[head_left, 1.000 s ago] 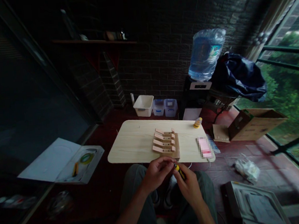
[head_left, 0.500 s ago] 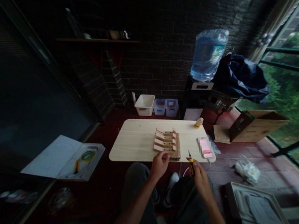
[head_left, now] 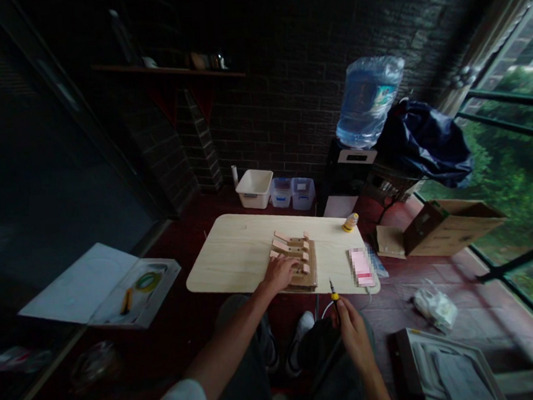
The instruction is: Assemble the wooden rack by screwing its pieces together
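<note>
A brown board with several pale wooden pieces [head_left: 289, 245] across it lies near the front edge of the light wooden table [head_left: 234, 252]. My left hand [head_left: 280, 272] rests over the nearest wooden pieces, fingers bent onto them; whether it grips one is too small to tell. In front of the table edge, my right hand [head_left: 351, 323] is closed round the handle of a yellow and black screwdriver [head_left: 334, 296], its tip pointing up and away from me. On the table's right side lie a pink blurred item [head_left: 362, 267] and a small yellow-capped bottle [head_left: 350, 222].
Behind the table are a white bin [head_left: 255, 188] and two clear bins [head_left: 302, 194]. A water dispenser with a blue bottle [head_left: 370, 102] stands beyond. Cardboard box [head_left: 450, 227] at right; open white box [head_left: 149, 297] at left; grey tray [head_left: 449, 364] at lower right.
My left hand has moved forward and left, onto the nearest wooden pieces. My right hand has shifted slightly lower with the screwdriver. The view has shifted a little.
</note>
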`<control>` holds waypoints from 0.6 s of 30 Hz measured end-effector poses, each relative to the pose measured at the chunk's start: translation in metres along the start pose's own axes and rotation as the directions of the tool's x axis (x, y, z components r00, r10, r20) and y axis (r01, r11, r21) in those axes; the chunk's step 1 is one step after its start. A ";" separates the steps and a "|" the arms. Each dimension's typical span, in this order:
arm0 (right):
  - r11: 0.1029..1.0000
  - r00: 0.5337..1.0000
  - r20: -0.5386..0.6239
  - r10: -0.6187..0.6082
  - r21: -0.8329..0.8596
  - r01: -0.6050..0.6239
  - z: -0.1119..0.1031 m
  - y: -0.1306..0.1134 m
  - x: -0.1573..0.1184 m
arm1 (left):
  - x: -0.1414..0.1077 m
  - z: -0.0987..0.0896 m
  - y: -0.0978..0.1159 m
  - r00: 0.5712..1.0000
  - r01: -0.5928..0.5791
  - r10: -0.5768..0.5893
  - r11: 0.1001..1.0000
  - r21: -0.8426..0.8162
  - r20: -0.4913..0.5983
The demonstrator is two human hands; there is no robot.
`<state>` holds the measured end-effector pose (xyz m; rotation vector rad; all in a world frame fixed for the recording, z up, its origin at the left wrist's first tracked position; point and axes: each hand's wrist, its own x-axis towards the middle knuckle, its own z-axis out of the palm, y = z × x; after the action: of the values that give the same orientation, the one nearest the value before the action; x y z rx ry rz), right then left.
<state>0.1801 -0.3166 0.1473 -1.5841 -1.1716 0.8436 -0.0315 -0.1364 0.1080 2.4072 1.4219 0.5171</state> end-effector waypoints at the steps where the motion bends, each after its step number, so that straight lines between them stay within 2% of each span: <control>1: 1.000 1.000 0.016 0.009 0.011 -0.009 -0.001 0.000 0.001 | 0.001 0.001 -0.001 1.000 -0.006 0.006 1.000 0.004 0.012; 3: 0.999 0.999 0.047 0.027 0.033 -0.028 -0.003 -0.002 0.005 | 0.003 0.003 -0.001 0.999 -0.026 0.026 1.000 0.011 0.029; 10: 0.996 0.998 0.024 0.052 0.068 -0.053 -0.005 -0.006 0.012 | 0.003 0.004 0.000 0.997 -0.066 0.065 0.997 0.038 0.043; 18: 0.996 0.999 0.021 0.034 0.083 -0.035 -0.004 -0.002 0.009 | 0.004 0.010 0.002 0.998 -0.050 0.048 0.997 0.058 0.044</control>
<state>0.1859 -0.3088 0.1500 -1.5350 -1.1110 0.9205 -0.0237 -0.1344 0.1009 2.4896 1.3825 0.4381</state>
